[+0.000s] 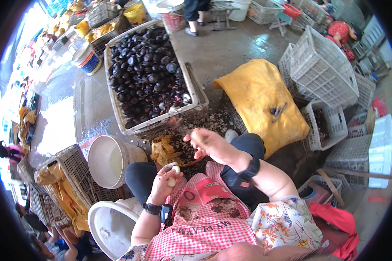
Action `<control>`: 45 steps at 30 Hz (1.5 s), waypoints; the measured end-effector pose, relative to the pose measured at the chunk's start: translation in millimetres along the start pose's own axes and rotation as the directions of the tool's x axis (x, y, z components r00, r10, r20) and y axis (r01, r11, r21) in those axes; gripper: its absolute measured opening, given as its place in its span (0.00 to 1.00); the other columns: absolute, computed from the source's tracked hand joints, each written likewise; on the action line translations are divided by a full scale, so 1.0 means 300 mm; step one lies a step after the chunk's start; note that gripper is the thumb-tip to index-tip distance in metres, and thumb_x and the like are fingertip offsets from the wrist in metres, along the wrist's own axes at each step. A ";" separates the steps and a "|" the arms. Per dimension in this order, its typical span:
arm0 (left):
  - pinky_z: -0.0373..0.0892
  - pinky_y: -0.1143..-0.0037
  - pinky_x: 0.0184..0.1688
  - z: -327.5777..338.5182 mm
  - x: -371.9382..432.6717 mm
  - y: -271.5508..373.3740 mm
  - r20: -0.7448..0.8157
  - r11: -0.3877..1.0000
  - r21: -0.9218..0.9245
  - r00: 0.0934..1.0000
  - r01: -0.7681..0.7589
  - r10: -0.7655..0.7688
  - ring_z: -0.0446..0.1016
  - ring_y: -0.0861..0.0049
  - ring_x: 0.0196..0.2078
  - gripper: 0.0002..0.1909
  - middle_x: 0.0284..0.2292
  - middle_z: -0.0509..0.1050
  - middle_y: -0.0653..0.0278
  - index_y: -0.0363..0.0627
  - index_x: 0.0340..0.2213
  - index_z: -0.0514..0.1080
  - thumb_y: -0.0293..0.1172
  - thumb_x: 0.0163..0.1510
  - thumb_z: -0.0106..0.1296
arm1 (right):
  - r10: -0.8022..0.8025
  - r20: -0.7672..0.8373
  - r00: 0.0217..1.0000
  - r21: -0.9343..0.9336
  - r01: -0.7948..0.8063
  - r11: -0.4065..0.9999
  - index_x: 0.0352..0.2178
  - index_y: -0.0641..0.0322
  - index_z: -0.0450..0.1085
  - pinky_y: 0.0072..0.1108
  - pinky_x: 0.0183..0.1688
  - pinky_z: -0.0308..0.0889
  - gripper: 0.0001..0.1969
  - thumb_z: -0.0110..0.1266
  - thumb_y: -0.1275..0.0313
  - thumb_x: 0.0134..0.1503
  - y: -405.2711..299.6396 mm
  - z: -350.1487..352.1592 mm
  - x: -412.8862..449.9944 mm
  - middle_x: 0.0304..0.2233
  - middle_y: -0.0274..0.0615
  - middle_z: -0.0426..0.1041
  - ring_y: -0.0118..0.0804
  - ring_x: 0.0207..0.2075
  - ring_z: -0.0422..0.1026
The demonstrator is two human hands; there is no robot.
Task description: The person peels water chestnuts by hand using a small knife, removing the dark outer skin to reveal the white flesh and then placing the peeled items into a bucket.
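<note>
My left hand (164, 184), palm up over my left knee, holds two pale peeled corms, probably water chestnuts: one (176, 169) by the fingertips, another (171, 182) lower against the fingers. My right hand (206, 143) is raised ahead of my lap, slightly blurred with its fingers partly bent. Whether anything sits between those fingers is hidden. Just ahead, a large plastic crate (115, 112) is heaped with dark unpeeled corms (147, 65), and a few white ones show near its front corner. Below my hands, peelings (212, 125) and a crumpled yellow bag (163, 150) lie on the floor.
Left of my knee stand a white bucket (106, 161) and a larger white tub (109, 228). At right, a yellow sack (261, 94) covers a low stand and bears a small knife-like tool (280, 112). Stacked crates (323, 68) rise beyond it. Other people are nearby.
</note>
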State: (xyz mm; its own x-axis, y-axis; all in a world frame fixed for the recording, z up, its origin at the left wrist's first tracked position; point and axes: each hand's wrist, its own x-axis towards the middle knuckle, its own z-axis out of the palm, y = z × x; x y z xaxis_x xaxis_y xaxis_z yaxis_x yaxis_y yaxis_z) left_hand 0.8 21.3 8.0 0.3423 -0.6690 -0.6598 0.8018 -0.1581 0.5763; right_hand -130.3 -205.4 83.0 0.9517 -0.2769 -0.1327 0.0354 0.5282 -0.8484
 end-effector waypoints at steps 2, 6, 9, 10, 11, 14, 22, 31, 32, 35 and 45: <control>0.71 0.79 0.28 -0.011 0.003 -0.008 -0.001 1.000 -0.020 1.000 -0.005 0.005 0.76 0.70 0.35 0.13 0.34 0.74 0.61 0.40 0.44 0.69 0.24 0.57 0.49 | -0.029 0.051 0.998 0.444 0.004 0.896 0.46 0.62 0.63 0.20 0.36 0.70 0.26 0.41 0.48 0.61 -0.083 0.044 -0.041 0.29 0.26 0.62 0.19 0.32 0.63; 0.70 0.79 0.28 0.000 0.011 -0.004 0.025 0.999 -0.030 1.000 0.017 -0.016 0.75 0.72 0.33 0.12 0.33 0.74 0.60 0.40 0.44 0.69 0.24 0.57 0.49 | -0.292 0.057 0.955 0.711 0.166 0.683 0.47 0.60 0.62 0.26 0.33 0.65 0.30 0.38 0.42 0.60 -0.170 0.097 -0.100 0.29 0.32 0.60 0.29 0.32 0.60; 0.69 0.79 0.26 0.007 -0.009 -0.005 0.010 0.996 -0.075 0.999 0.048 -0.047 0.75 0.72 0.32 0.13 0.32 0.73 0.60 0.40 0.45 0.67 0.24 0.57 0.49 | -0.526 0.146 0.838 0.730 0.268 0.629 0.46 0.58 0.61 0.27 0.32 0.63 0.28 0.39 0.44 0.61 -0.262 0.163 -0.166 0.28 0.35 0.55 0.34 0.33 0.53; 0.69 0.78 0.26 0.001 -0.001 -0.017 0.016 0.995 -0.086 0.998 0.058 -0.057 0.75 0.72 0.32 0.13 0.32 0.73 0.60 0.41 0.45 0.67 0.24 0.57 0.49 | -0.602 0.197 0.774 0.721 0.302 0.624 0.45 0.57 0.62 0.28 0.33 0.64 0.26 0.40 0.46 0.61 -0.303 0.177 -0.201 0.28 0.35 0.55 0.34 0.33 0.52; 0.70 0.78 0.26 0.000 0.007 -0.023 0.022 0.993 -0.095 0.997 0.070 -0.069 0.75 0.71 0.32 0.13 0.32 0.73 0.59 0.41 0.45 0.67 0.24 0.57 0.49 | -0.654 0.235 0.719 0.679 0.360 0.640 0.44 0.55 0.62 0.29 0.33 0.66 0.24 0.42 0.47 0.61 -0.357 0.196 -0.237 0.27 0.34 0.55 0.34 0.32 0.52; 0.70 0.78 0.25 0.025 0.023 -0.033 0.049 0.992 -0.083 0.994 0.098 -0.094 0.75 0.70 0.31 0.11 0.32 0.73 0.59 0.41 0.43 0.68 0.23 0.57 0.49 | -0.807 0.220 0.548 0.541 0.619 0.568 0.44 0.54 0.61 0.32 0.32 0.71 0.18 0.43 0.54 0.62 -0.450 0.278 -0.339 0.28 0.35 0.58 0.31 0.30 0.55; 0.70 0.77 0.26 -0.010 0.016 -0.048 0.014 0.995 -0.072 0.998 0.066 -0.065 0.75 0.70 0.31 0.11 0.32 0.73 0.58 0.39 0.42 0.69 0.22 0.56 0.47 | -0.968 0.080 0.239 0.431 0.867 0.249 0.55 0.44 0.60 0.28 0.41 0.74 0.33 0.64 0.62 0.48 -0.460 0.412 -0.347 0.33 0.35 0.61 0.33 0.37 0.59; 0.69 0.78 0.26 0.016 0.004 -0.021 0.011 0.997 -0.066 1.000 0.029 -0.028 0.75 0.70 0.31 0.12 0.32 0.73 0.58 0.38 0.43 0.68 0.21 0.56 0.47 | -0.862 0.349 0.368 0.411 0.766 0.493 0.50 0.48 0.64 0.28 0.43 0.74 0.24 0.59 0.63 0.52 -0.479 0.323 -0.386 0.33 0.35 0.61 0.33 0.37 0.60; 0.69 0.77 0.27 0.013 -0.003 -0.017 0.002 0.995 -0.086 0.999 0.042 -0.042 0.75 0.70 0.31 0.12 0.32 0.73 0.58 0.38 0.43 0.68 0.21 0.56 0.47 | -0.864 0.339 0.372 0.422 0.760 0.494 0.50 0.48 0.65 0.28 0.43 0.74 0.23 0.59 0.63 0.52 -0.471 0.316 -0.391 0.33 0.35 0.61 0.33 0.37 0.60; 0.69 0.77 0.27 0.025 0.008 -0.020 0.008 0.995 -0.091 0.999 0.045 -0.045 0.75 0.70 0.31 0.12 0.32 0.73 0.58 0.38 0.43 0.68 0.21 0.56 0.47 | -0.869 0.318 0.379 0.432 0.758 0.489 0.47 0.49 0.65 0.28 0.42 0.73 0.21 0.59 0.64 0.53 -0.454 0.300 -0.420 0.32 0.34 0.62 0.32 0.36 0.61; 0.70 0.79 0.25 0.020 0.023 -0.035 0.024 0.996 -0.070 0.999 0.049 -0.048 0.76 0.69 0.31 0.11 0.32 0.74 0.58 0.37 0.42 0.70 0.23 0.57 0.48 | -0.875 0.263 0.407 0.423 0.766 0.484 0.40 0.53 0.66 0.27 0.39 0.71 0.14 0.56 0.64 0.54 -0.419 0.260 -0.465 0.30 0.34 0.63 0.32 0.33 0.63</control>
State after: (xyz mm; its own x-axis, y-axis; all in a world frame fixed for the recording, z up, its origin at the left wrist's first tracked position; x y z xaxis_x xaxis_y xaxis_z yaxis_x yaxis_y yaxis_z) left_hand -8.1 14.0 0.3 0.2917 -0.6780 -0.6747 0.8502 -0.1394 0.5077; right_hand -243.7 -170.5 248.3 0.4367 -0.3639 0.8227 0.8753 0.3829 -0.2953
